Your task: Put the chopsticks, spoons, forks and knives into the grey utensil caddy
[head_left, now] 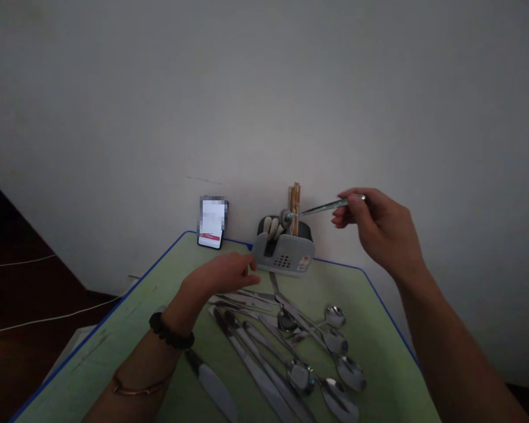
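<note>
My right hand (381,229) pinches a metal spoon (321,207) near the end of its handle, up and to the right of a grey cutlery holder (286,258). The spoon's bowl points left, in front of the holder's upper part. White rounded handles (271,226) stand in the holder's left part, and wooden chopsticks (295,197) in its right. My left hand (227,273) hovers just left of the holder, fingers apart and with nothing in them. Below it lie several loose metal spoons (350,373) and table knives (255,367) in a crossed pile.
A lit smartphone (211,223) leans on the pale wall (264,106) at the back left of the table. The table (127,329) has a light green top and a blue edge. White cables (48,323) run beyond its left side. One knife (214,388) lies at the front left.
</note>
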A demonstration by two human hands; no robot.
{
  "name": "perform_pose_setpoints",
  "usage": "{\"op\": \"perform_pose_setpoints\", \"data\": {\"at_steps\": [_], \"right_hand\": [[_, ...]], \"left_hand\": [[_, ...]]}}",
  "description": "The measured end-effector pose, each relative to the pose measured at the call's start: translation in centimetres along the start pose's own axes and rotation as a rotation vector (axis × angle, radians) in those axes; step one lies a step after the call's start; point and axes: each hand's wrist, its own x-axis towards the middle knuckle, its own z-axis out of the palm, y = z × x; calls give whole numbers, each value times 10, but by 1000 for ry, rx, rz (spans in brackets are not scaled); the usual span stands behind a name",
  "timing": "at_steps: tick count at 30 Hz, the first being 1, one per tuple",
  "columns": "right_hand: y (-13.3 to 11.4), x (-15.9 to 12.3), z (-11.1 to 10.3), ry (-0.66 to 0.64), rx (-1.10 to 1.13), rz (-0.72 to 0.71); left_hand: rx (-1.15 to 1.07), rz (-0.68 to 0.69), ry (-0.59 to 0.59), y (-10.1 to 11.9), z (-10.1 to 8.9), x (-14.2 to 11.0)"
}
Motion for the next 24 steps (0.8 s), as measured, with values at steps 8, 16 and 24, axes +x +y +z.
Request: {"op": "perform_pose_setpoints", "data": {"at_steps": [8, 16, 24], "right_hand": [[-1, 71, 48, -503, -275, -75], [8, 87, 94, -828, -511, 159], [17, 81, 115, -1007, -721, 300]], "left_hand": [[-44, -50, -57, -2, -1, -4], [-30, -60, -57, -3, -1, -8], [15, -88, -113, 3, -8, -10]]}}
